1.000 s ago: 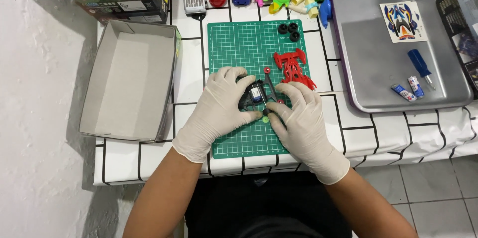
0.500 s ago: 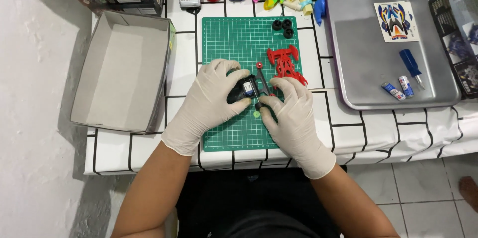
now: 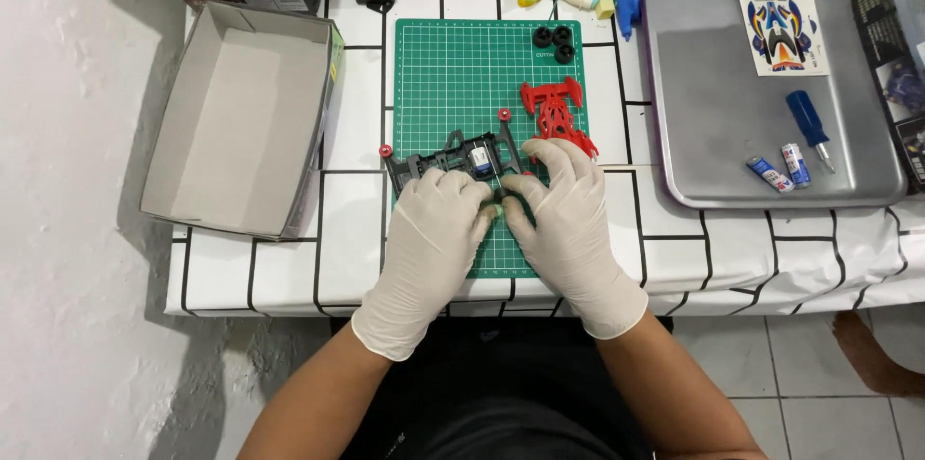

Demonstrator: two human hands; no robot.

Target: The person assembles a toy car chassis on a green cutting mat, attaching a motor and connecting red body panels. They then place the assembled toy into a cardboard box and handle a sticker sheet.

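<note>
Both my gloved hands, left [image 3: 429, 234] and right [image 3: 568, 219], pinch the black plastic toy-car chassis [image 3: 453, 161], its long axis along the tabletop's near edge.

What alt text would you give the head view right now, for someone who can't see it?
Two white-gloved hands, left hand and right hand, press on a dark toy car chassis lying on a green cutting mat. A red car part lies beside it, with an open cardboard box left and a metal tray right.
</note>
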